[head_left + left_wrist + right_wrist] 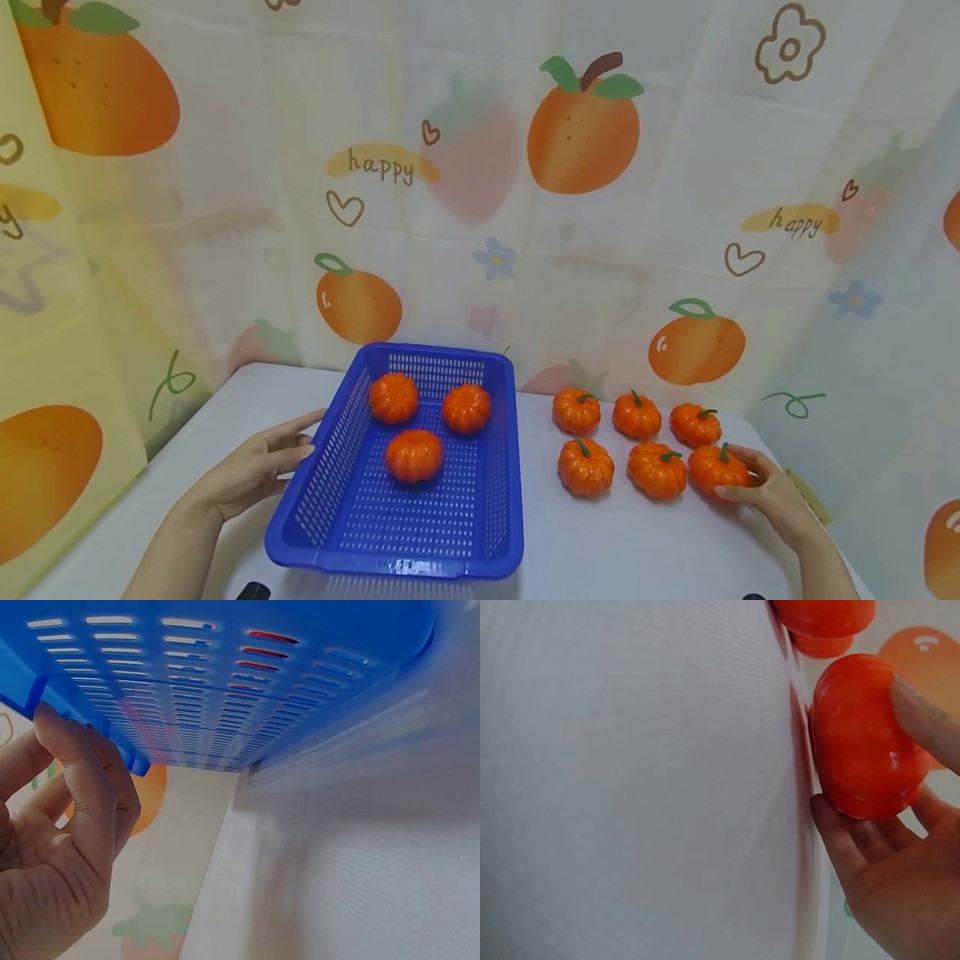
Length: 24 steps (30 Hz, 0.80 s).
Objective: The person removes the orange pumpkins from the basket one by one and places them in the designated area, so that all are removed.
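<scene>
My left hand (258, 467) is at the left side of a blue plastic basket (397, 565), fingertips touching its rim from outside. In the left wrist view, its loosely bent fingers (94, 780) meet the rim's edge, below the slotted wall. Inside the basket sit three small orange pumpkins, one nearest the middle (414, 456). At the right, my right hand (772, 496) holds a pumpkin (716, 472) with a green stem, the front right one of two rows. In the right wrist view, thumb and fingers lie on opposite sides of this pumpkin (870, 742), low by the white tabletop.
Several other pumpkins stand in two rows right of the basket, such as the front left one (586, 467) and the back middle one (637, 415). A fruit-printed curtain (465, 275) hangs behind the white table (600, 542) and along its sides.
</scene>
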{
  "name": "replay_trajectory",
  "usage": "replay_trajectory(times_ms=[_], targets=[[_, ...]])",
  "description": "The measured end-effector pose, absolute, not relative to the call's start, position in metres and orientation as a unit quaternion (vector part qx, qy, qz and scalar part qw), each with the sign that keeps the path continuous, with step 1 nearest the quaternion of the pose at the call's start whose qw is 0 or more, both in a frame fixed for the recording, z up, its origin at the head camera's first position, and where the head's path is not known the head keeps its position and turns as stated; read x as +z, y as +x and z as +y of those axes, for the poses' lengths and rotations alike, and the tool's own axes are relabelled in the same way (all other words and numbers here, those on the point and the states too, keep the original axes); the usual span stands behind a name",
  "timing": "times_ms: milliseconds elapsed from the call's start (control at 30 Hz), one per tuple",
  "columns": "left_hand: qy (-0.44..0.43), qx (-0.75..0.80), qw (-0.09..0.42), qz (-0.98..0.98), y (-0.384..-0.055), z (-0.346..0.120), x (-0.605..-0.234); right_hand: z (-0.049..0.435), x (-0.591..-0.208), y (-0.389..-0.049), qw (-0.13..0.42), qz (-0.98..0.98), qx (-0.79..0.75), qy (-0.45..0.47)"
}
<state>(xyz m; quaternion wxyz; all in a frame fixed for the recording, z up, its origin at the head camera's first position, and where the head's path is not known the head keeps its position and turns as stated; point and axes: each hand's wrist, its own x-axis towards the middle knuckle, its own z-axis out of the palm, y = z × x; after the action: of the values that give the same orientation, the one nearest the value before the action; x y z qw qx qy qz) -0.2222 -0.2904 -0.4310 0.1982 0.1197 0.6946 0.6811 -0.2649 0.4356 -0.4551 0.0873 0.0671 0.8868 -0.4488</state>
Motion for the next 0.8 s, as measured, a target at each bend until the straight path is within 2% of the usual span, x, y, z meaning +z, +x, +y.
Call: replay_trajectory(times_ms=[800], targets=[[0.133, 0.692, 0.198, 0.682, -0.2227, -0.2907, -0.4329, 0.4354, -0.4593, -0.2667, 0.079, 0.878, -0.468, 0.060]])
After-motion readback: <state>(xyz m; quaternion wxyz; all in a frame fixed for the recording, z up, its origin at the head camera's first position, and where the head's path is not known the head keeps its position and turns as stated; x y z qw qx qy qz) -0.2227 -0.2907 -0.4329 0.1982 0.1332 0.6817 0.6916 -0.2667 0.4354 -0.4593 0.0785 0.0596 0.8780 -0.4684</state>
